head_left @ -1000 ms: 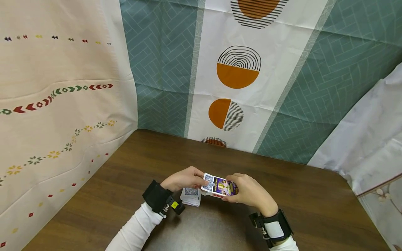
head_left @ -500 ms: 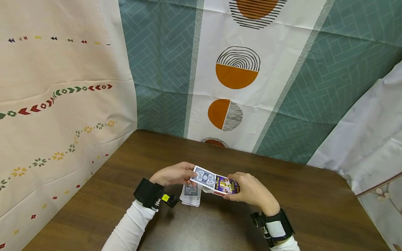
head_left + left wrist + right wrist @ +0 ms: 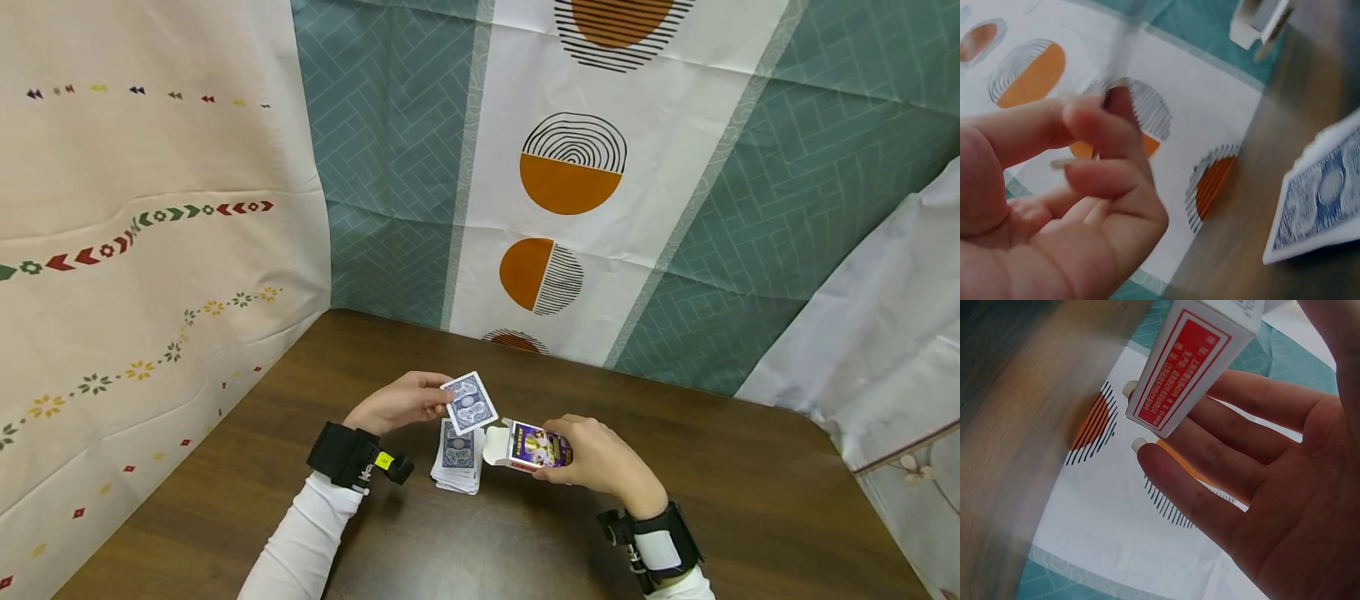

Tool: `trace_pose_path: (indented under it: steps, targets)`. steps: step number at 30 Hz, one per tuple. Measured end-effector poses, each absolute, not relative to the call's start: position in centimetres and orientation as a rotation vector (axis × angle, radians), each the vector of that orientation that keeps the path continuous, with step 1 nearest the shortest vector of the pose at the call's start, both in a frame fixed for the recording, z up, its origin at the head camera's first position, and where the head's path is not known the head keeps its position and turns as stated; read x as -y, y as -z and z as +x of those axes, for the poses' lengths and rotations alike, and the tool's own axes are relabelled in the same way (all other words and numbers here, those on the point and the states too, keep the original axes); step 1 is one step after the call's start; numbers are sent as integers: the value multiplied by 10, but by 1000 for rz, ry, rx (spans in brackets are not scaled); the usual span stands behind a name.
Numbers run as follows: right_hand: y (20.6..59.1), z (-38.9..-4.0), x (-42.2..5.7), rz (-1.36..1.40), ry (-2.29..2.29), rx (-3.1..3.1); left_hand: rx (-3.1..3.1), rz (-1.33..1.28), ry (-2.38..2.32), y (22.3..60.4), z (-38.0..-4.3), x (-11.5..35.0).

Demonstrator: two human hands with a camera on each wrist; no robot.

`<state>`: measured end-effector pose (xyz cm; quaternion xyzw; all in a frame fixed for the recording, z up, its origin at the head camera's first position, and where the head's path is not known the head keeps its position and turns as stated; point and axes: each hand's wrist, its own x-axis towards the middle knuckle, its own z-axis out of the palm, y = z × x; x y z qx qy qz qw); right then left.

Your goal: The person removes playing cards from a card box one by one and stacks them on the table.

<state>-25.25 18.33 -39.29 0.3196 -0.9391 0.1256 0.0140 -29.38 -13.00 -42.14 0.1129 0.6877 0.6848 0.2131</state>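
Pinched between my left thumb and fingers is a blue-backed playing card (image 3: 471, 403); whether more cards lie under it I cannot tell. The left hand (image 3: 401, 402) is raised just above and left of a pile of playing cards (image 3: 458, 450) lying back up on the table. In my right hand (image 3: 600, 457) I grip a purple and white card box (image 3: 537, 445), its open end and white flap facing left toward the pile. The right wrist view shows the box's red and white side panel (image 3: 1182, 369) between the fingers. Any contents are hidden.
The brown wooden table (image 3: 750, 483) extends around both hands. A teal and white patterned cloth (image 3: 397, 167) hangs behind it, and a cream cloth (image 3: 150, 167) hangs along the left side.
My left hand has drawn the card out of the box, moving left and up, and the card is now apart from it. The right hand keeps the box nearly in place.
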Motion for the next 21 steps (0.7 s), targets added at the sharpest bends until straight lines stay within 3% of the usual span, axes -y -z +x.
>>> trace_pose_path:
  steps: [9, 21]
  targets:
    - [395, -253, -185, 997, -379, 2920, -2221, 61, -1757, 437, -297, 123]
    - [396, -252, -182, 1006, -379, 2904, -2418, -68, -1559, 452, -296, 111]
